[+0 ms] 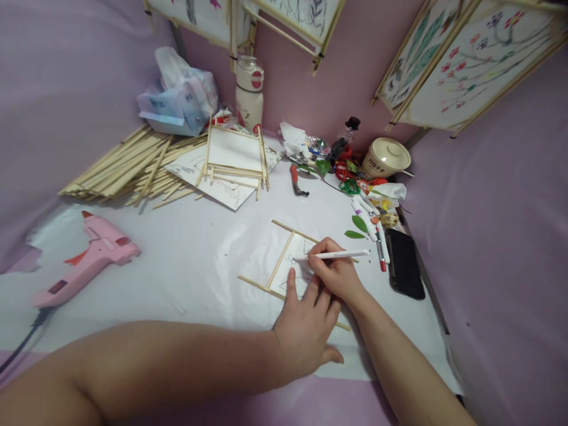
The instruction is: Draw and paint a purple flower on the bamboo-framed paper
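A small frame of thin wooden sticks (280,260) lies on the white table cover, with a sheet of white paper (279,282) inside it. Dark drawn lines show on the paper. My right hand (338,277) grips a white pen (339,254), its tip down on the paper near the left stick. My left hand (306,328) rests with fingers spread over the paper and the frame's lower stick. Parts of the drawing and frame are hidden under both hands.
A pink glue gun (95,251) lies left, a bundle of wooden sticks (119,168) behind it. Finished-looking frames (235,151), a bottle (249,97) and tissues (181,100) stand at the back. Right are markers (366,219), a phone (404,263) and a lidded tub (385,158).
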The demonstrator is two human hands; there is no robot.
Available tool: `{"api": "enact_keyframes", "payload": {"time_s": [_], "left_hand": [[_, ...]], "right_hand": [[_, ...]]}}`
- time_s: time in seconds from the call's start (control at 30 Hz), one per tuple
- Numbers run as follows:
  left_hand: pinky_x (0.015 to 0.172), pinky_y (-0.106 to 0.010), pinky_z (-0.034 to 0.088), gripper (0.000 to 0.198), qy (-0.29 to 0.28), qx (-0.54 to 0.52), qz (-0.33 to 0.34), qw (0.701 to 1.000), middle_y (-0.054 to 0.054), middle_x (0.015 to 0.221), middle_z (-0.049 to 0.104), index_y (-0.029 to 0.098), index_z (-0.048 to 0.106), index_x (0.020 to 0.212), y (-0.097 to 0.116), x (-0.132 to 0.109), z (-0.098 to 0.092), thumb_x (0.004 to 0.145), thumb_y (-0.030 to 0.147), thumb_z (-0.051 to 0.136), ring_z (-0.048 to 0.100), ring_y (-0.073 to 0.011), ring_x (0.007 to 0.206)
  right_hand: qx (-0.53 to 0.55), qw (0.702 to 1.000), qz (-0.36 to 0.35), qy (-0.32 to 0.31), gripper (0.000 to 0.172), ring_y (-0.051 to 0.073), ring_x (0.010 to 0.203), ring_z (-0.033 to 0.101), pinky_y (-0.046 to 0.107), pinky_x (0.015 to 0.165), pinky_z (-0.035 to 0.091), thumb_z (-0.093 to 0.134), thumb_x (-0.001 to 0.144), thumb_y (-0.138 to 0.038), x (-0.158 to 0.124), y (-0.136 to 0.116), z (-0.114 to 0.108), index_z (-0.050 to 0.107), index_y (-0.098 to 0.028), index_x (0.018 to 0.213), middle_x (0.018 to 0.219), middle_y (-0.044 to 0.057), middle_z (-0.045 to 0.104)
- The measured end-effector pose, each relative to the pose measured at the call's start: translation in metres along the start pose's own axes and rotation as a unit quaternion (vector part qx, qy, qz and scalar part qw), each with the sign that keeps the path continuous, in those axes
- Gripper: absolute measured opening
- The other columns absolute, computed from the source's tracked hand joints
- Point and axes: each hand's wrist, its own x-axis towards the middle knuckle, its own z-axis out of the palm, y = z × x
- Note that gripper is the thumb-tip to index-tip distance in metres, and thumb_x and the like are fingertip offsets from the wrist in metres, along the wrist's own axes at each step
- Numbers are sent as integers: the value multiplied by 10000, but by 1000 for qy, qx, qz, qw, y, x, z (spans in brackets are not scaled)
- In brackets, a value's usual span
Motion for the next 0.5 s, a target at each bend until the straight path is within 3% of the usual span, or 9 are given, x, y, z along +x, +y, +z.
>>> {"api": "enact_keyframes", "payload": {"time_s": [0.5], "left_hand": [[1076,-779,21,873,-16,-19,-2,1000,-142,1512,398,194,415,1450,-1,1,-3,787,755,497,138,-395,1428]], "right_hand": [[-24,1000,-5,13,81,122,621,535,243,568,426,582,854,-260,0,-1,0,578,-221,783,708,-21,596]]}}
